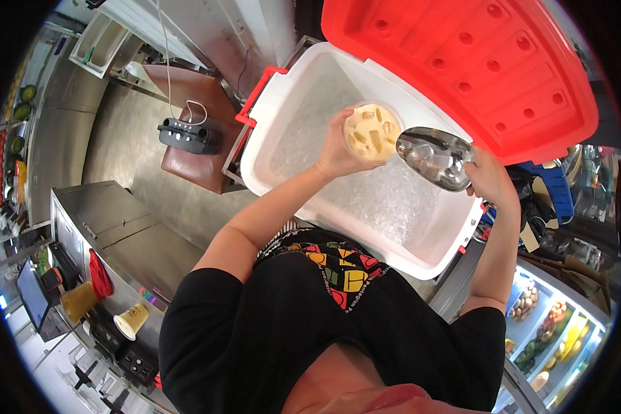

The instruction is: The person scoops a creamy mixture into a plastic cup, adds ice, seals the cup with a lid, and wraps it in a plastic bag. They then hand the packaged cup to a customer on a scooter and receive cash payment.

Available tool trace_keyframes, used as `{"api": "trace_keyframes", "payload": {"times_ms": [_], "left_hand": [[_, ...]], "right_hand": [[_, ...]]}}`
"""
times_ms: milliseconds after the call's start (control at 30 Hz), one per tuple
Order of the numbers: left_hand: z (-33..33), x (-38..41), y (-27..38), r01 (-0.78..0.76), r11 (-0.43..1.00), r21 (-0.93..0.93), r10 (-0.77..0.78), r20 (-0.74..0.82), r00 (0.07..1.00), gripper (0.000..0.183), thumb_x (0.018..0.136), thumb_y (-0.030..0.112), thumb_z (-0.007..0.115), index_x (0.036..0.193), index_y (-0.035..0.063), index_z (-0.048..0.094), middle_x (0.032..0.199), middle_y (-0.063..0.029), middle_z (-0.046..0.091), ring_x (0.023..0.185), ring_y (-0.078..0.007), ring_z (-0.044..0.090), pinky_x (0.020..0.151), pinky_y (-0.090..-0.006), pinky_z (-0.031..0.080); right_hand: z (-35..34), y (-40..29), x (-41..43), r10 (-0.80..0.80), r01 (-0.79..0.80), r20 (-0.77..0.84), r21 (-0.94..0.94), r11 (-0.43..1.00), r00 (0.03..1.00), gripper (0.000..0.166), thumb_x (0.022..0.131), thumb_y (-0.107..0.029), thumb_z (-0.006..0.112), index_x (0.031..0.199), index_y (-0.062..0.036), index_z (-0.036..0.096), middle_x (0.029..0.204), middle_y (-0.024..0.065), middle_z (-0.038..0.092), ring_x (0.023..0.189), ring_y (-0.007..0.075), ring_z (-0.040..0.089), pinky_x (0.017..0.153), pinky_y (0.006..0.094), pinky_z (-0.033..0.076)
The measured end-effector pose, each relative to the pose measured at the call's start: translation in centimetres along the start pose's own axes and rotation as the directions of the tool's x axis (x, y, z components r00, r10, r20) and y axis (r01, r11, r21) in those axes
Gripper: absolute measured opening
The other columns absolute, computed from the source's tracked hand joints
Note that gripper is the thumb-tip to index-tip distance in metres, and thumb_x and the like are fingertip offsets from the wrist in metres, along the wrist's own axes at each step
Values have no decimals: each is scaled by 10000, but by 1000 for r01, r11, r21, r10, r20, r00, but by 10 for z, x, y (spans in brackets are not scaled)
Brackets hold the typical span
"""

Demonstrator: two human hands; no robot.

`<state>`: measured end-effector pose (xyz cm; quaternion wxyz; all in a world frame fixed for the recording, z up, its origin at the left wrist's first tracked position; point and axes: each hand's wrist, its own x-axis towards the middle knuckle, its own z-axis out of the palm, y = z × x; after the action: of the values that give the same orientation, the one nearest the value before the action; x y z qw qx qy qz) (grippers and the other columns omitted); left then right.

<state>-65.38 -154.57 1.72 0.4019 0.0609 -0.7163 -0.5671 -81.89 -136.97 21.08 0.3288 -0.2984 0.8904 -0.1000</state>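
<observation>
My left hand [340, 147] is closed around a clear plastic cup [373, 132] that holds a creamy pale-yellow drink with ice cubes in it. Just right of the cup, a metal ice scoop [435, 158] carries several ice cubes [424, 155]; its handle end is in my right hand [489, 178]. The scoop's tip is at the cup's rim; whether they touch I cannot tell. Both are above a large white plastic ice chest [269, 171], which contains loose ice [393, 207]. Its red lid [476, 77] stands open on the far side.
A black speaker-like device [183, 137] with a cable rests on a brown padded chair [196, 168] at left. Steel counters [129, 222] stand nearer on the left, with a yellowish cup [131, 321] by them. At lower right is a lit display case [553, 336] of produce.
</observation>
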Motion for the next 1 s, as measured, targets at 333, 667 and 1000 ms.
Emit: {"api": "trace_keyframes", "payload": {"times_ms": [333,667,1000], "left_hand": [[11,12,9,4,989,-146,-5,-6,1000,1044,489,145,880,1248,79,166,1263,-152,317,1197,-259,385,991,-396,374],[-33,22,67,-58,998,-5,57,-100,993,1108,484,189,889,1291,56,141,1283,-158,327,1197,-262,387,1012,-384,337],[-125,-76,188,10,964,267,106,-416,903,1181,475,204,898,1333,67,97,1270,-104,346,1201,-205,373,1005,-350,328]], "right_hand": [[-17,21,-10,15,-23,46,183,983,999,262,761,-82,398,956,41,523,596,112,547,461,160,559,445,304,430],[-28,65,99,-500,434,-463,-248,866,732,555,812,-282,622,1257,-8,436,1323,174,410,1237,298,374,1023,358,297],[-325,62,296,-453,-115,-587,-686,719,671,496,930,-415,252,1346,-159,343,1335,121,399,1165,287,449,959,388,379]]}}
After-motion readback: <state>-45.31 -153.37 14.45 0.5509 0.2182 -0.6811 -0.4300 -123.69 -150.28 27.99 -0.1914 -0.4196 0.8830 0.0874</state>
